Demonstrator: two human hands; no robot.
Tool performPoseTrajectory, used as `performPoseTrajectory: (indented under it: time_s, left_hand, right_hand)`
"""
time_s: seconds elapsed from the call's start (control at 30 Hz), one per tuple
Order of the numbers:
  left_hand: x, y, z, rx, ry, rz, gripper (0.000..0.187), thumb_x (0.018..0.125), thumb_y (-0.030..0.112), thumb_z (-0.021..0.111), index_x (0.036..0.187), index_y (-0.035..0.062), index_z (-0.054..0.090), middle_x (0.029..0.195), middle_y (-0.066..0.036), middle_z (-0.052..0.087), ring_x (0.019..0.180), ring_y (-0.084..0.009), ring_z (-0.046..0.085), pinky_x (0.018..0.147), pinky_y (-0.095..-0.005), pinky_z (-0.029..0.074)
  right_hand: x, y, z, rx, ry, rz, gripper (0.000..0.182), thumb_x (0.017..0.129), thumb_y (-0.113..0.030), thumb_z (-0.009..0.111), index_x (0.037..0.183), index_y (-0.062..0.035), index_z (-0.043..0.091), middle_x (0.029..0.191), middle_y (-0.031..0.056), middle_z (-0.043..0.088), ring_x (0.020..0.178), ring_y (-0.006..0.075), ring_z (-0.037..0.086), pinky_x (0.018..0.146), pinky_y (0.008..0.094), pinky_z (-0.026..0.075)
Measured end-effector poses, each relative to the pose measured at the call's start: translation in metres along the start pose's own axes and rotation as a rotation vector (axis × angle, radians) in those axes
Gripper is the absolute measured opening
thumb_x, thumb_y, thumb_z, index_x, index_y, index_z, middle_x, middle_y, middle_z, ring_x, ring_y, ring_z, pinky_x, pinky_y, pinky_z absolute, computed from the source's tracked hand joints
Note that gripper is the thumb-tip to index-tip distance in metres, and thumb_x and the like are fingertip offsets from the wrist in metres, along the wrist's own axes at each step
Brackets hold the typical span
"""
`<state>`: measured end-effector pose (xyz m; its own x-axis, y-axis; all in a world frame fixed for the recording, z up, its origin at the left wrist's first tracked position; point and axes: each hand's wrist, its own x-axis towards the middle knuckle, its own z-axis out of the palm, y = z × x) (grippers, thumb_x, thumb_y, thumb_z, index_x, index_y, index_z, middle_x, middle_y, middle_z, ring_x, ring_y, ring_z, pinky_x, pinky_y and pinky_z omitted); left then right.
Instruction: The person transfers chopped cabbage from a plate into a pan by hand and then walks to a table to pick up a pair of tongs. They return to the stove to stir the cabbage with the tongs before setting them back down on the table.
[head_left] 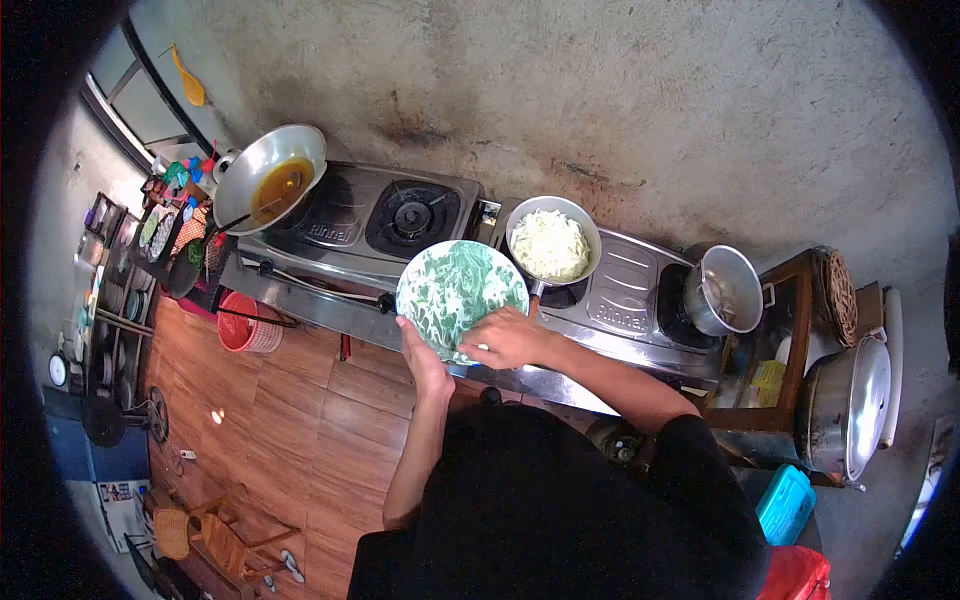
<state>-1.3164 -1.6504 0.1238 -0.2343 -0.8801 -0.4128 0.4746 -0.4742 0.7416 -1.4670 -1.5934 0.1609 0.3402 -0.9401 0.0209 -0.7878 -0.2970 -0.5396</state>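
Note:
A green-and-white marbled enamel plate [460, 290] is held up in front of the stove by my left hand [425, 365], which grips its lower left rim. Over the lower right part of the plate, my right hand [503, 338] is closed with its fingers curled inward. A small pale bit shows at its fingertips, too small to name. Just beyond the plate, a saucepan [594, 262] full of pale shredded vegetable [550, 244] sits on the stove, its handle pointing toward me.
A wok [305, 150] with brown oil stands on the left stove [335, 215], beside a bare burner [412, 216]. On the right stove [625, 290] is another pot [735, 275]. A wooden cabinet [795, 350] and large lidded pot [845, 410] stand right. A red basket [262, 335] sits lower left.

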Motion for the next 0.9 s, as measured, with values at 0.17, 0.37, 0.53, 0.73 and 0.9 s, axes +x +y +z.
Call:
performPoseTrajectory:
  time_s: [0.17, 0.37, 0.53, 0.73, 0.9]
  left_hand:
    - [-0.002, 0.004, 0.017, 0.056, 0.032, -0.011, 0.065, 0.101, 0.052, 0.029, 0.14, -0.0003, 0.034, 0.136, -0.014, 0.047, 0.121, -0.0252, 0.051, 0.098, -0.0387, 0.044]
    - [0.004, 0.008, -0.007, -0.001, 0.007, -0.016, 0.072, 0.097, 0.058, 0.033, 0.145, 0.0054, 0.028, 0.14, -0.012, 0.044, 0.122, -0.0258, 0.051, 0.095, -0.036, 0.046]
    - [0.013, 0.0, -0.037, 0.054, 0.103, 0.034, 0.073, 0.096, 0.061, 0.032, 0.145, 0.0068, 0.029, 0.142, -0.011, 0.043, 0.123, -0.026, 0.049, 0.095, -0.0385, 0.046]
    - [0.004, 0.011, -0.038, 0.035, 0.102, 0.063, 0.074, 0.098, 0.059, 0.03, 0.147, 0.0043, 0.024, 0.147, -0.013, 0.035, 0.131, -0.0281, 0.041, 0.105, -0.0398, 0.036]
    - [0.004, 0.014, -0.036, -0.002, 0.092, 0.059, 0.073, 0.098, 0.059, 0.03, 0.147, 0.0061, 0.023, 0.147, -0.013, 0.036, 0.13, -0.0279, 0.042, 0.104, -0.0399, 0.038]
  right_hand:
    - [0.004, 0.037, -0.01, 0.027, 0.043, 0.053, 0.02, 0.088, -0.022, 0.056, 0.089, -0.0076, 0.07, 0.079, 0.0155, 0.068, 0.075, 0.0332, 0.066, 0.07, 0.0431, 0.052]
    - [0.0, 0.105, -0.06, 0.078, 0.702, 0.479, 0.02, 0.086, -0.019, 0.06, 0.094, -0.0055, 0.071, 0.083, 0.0189, 0.068, 0.076, 0.0358, 0.066, 0.072, 0.0416, 0.053]
    - [-0.026, 0.181, -0.066, -0.201, 0.456, 0.476, 0.022, 0.085, -0.018, 0.059, 0.1, -0.0066, 0.07, 0.095, 0.022, 0.066, 0.087, 0.0374, 0.064, 0.08, 0.0441, 0.051]
    - [-0.042, 0.189, -0.038, -0.15, 0.254, 0.473, 0.039, 0.081, -0.008, 0.046, 0.116, -0.0037, 0.062, 0.107, 0.0229, 0.065, 0.096, 0.0372, 0.063, 0.087, 0.0444, 0.049]
    - [-0.055, 0.169, -0.041, -0.357, -0.005, 0.387, 0.04, 0.078, -0.007, 0.048, 0.115, -0.0052, 0.064, 0.11, 0.0224, 0.064, 0.1, 0.0371, 0.062, 0.09, 0.045, 0.047]
